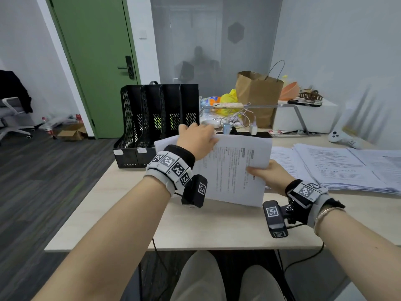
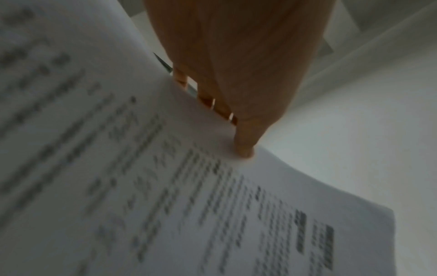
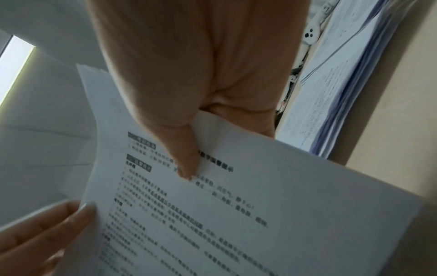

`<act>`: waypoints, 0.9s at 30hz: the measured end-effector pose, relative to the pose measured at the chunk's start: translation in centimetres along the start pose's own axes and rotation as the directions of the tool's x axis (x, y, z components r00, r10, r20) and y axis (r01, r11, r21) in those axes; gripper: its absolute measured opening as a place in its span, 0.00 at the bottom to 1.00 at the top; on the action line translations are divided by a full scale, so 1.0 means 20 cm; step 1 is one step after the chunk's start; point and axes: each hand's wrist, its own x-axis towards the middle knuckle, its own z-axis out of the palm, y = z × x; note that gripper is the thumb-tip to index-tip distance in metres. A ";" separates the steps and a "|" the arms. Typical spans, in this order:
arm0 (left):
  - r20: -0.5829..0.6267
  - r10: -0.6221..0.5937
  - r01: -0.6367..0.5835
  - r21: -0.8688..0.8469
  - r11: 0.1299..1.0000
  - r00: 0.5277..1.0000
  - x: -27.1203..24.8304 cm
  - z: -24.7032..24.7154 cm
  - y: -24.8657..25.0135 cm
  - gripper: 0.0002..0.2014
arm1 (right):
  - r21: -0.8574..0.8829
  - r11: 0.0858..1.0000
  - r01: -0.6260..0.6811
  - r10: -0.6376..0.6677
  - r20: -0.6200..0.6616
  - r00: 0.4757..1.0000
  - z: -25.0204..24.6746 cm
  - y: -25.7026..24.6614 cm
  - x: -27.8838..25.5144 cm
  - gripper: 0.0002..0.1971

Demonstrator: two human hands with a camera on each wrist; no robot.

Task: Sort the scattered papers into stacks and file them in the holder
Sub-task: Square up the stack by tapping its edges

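Sheaf of printed papers (image 1: 234, 168): held clear of the desk (image 1: 121, 216), above its middle, tilted, printed face up toward the head camera. Long axis running from the far-left corner of the sheaf down toward the near-right, roughly in line with the slots of the holder.

File holder (image 1: 159, 118): black perforated, four upright compartments, standing at the far-left corner of the desk, open tops up. Lies just beyond and left of the sheaf; far edge of the sheaf near the right-hand compartments, not yet inside any.

Left hand (image 1: 196, 139): nearer the holder, at the far-left edge of the sheaf, thumb on the printed face, fingers curled behind, pinching.

Right hand (image 1: 270, 177): at the near-right edge, thumb pressed on top, fingers folded under, pinching.

Judgement: sheaf needs standing on its long edge and steering left and away; left hand placed to lead, right to steady.

Remaining papers (image 1: 338, 168): loose overlapping spread on the right part of the desk, touching its surface, well apart from the holder.

Views compared. Head: holder, both hands, whole layout. Left wrist: thumb tip (image 2: 244, 149) on paper, finger ends behind the edge; holder absent, print blurred. Right wrist: thumb (image 3: 187, 160) on the text, left fingers (image 3: 47, 229) at the opposite edge, stacked edges of the remaining papers (image 3: 343, 97) alongside; holder absent.

Behind: brown paper bag (image 1: 258, 94), cables, green door (image 1: 91, 51).
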 end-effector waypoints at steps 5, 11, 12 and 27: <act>-0.036 -0.014 0.014 -0.016 1.000 0.999 -0.04 0.02 -0.08 0.10 | -0.030 0.995 -0.093 0.094 0.060 0.994 -0.05 0.02 -0.01 0.12; -0.229 -0.211 0.140 -0.291 0.946 0.950 -0.08 -0.01 -0.16 0.06 | -0.069 0.995 0.074 -0.093 -0.335 0.938 -0.09 -0.04 0.02 0.38; -0.224 -0.276 0.182 -0.366 0.913 0.935 -0.09 -0.01 -0.18 0.07 | -0.053 0.996 0.073 -0.087 -0.361 0.928 -0.09 -0.05 0.03 0.42; -0.118 -0.486 0.175 -0.839 0.515 0.866 -0.22 0.17 -0.11 0.03 | -0.081 0.922 0.378 -0.385 -0.114 0.916 0.25 -0.24 0.02 0.10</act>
